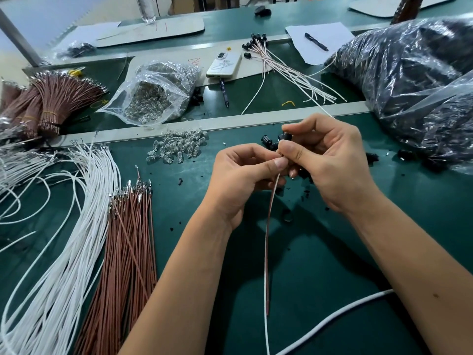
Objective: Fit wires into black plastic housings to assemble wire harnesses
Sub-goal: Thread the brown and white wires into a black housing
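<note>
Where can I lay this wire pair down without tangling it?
Bare green mat lies between your forearms, bordered left by the brown wires and below by the thick white cable. Crowded: loose black housings beyond your hands, clear bulbs, white wires far left.

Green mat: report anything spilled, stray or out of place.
Small black bits lie scattered on the green mat under both hands, like loose debris. A single brown wire crosses its bundle askew. A phone sits among the parts.
</note>
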`<action>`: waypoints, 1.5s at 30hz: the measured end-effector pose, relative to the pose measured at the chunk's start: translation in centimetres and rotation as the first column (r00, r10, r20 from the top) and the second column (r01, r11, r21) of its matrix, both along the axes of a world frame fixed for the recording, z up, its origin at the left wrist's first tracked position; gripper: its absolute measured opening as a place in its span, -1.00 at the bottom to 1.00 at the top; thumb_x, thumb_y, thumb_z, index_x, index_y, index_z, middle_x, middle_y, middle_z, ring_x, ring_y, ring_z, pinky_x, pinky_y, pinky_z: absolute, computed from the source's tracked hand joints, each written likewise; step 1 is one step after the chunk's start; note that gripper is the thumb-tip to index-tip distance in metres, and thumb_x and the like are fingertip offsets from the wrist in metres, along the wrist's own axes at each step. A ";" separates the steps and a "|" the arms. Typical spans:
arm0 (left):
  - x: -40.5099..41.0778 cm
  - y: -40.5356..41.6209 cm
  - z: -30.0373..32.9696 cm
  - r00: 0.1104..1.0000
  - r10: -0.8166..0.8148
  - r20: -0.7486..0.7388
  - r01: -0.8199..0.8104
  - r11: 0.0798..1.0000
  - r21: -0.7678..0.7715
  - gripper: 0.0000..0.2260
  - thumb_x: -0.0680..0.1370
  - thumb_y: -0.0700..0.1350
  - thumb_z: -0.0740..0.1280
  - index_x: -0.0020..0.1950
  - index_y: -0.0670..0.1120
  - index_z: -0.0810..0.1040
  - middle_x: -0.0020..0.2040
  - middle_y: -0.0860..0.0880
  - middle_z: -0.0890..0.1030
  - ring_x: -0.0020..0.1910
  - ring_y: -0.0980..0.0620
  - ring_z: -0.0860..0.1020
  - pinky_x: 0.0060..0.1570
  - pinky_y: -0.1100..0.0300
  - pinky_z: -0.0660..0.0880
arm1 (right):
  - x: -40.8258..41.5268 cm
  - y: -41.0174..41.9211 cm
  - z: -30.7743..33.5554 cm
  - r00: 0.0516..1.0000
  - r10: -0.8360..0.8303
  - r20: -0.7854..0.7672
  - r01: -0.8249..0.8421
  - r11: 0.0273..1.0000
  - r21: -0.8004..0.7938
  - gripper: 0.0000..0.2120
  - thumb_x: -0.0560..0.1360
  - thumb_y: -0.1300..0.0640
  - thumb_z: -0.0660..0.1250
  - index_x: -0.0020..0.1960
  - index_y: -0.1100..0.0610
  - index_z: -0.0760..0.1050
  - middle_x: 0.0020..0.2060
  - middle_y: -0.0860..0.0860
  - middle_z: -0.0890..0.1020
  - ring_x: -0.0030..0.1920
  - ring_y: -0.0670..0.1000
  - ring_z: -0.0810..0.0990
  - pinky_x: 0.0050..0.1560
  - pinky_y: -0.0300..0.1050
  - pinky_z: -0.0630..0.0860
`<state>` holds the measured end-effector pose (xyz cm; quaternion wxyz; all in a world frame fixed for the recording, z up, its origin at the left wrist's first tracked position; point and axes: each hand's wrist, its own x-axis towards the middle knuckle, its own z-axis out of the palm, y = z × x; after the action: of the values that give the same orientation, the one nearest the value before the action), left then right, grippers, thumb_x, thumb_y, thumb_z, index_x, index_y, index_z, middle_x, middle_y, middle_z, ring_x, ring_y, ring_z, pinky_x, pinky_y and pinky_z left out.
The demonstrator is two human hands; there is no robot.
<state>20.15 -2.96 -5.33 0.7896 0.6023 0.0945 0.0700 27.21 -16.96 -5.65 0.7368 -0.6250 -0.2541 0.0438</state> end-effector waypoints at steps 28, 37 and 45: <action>23.6 5.0 5.5 0.948 0.183 -0.261 -0.216 0.971 -0.106 -0.82 0.67 -0.08 0.27 -0.08 -0.13 0.50 -0.20 -0.11 0.61 -0.39 0.03 0.53 -0.50 0.33 0.44 | 22.7 8.9 10.1 0.947 -0.115 -0.299 -0.035 0.891 -0.453 -0.71 0.70 0.24 0.03 -0.12 0.13 0.42 -0.44 -0.02 0.30 -0.63 -0.15 0.17 -0.67 -0.32 0.05; 28.9 5.9 1.9 0.927 0.268 -0.264 -0.262 0.963 0.056 -0.79 0.61 -0.14 0.38 -0.22 -0.14 0.55 -0.19 -0.15 0.65 -0.39 -0.05 0.58 -0.39 0.22 0.54 | 34.5 14.3 4.5 0.877 -0.160 0.453 0.479 0.356 -0.802 -0.79 0.65 0.21 0.24 0.02 0.23 0.64 0.04 0.26 0.67 0.09 0.27 0.64 -0.02 -0.02 0.49; 24.5 6.0 1.3 0.950 0.260 -0.171 -0.170 0.895 0.413 -0.88 0.56 -0.20 0.39 -0.18 -0.08 0.61 -0.13 -0.18 0.70 -0.38 -0.03 0.60 -0.14 0.09 0.65 | 31.0 12.2 3.3 0.843 0.071 0.534 0.516 0.179 -0.838 -0.70 0.56 0.09 0.33 0.20 0.24 0.60 0.20 0.30 0.61 0.26 0.31 0.54 0.30 0.12 0.53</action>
<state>44.69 3.03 -3.99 0.6242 0.7382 0.2324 0.1072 58.18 -4.71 -2.30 0.0963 -0.9642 -0.2370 -0.0693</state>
